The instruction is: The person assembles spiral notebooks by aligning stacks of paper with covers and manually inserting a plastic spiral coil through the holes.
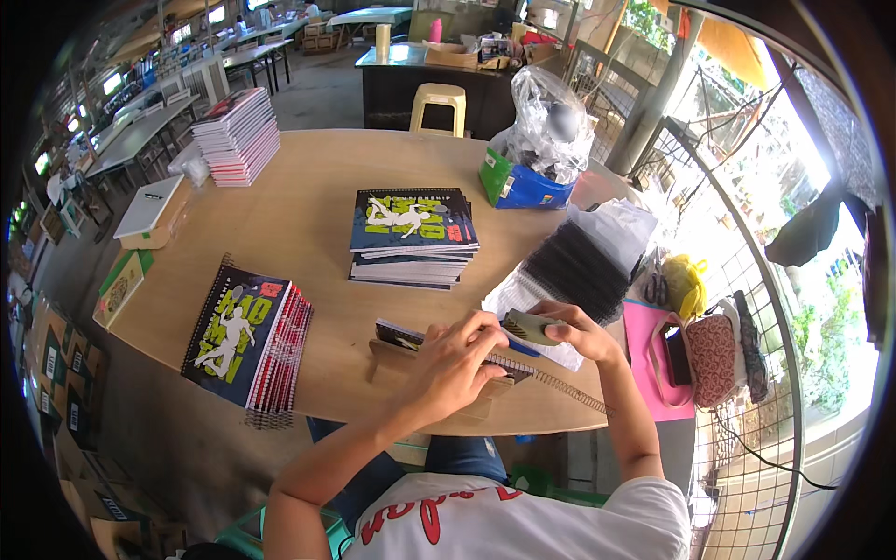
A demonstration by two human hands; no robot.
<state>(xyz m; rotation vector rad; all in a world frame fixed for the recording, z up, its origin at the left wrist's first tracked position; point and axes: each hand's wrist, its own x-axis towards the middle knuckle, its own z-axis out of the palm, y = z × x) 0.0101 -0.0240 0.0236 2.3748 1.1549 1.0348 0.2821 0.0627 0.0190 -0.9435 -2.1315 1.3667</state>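
Head view shows three stacks of spiral notebooks on the round wooden table (pixel 317 187): one at upper left (pixel 238 135), one at centre (pixel 413 238), one fanned at lower left (pixel 250 341). A single notebook (pixel 403 338) with a dark cover lies at the lower centre, its wire spiral (pixel 560 387) jutting out to the right. The left hand (pixel 457 359) presses flat on it, fingers curled. The right hand (pixel 569 329) pinches a small pale card (pixel 530 327).

The person wears a white short-sleeved T-shirt (pixel 560 518) with red lettering across the chest and blue jeans (pixel 462 457). Both forearms are bare, and no gloves cover the hands.
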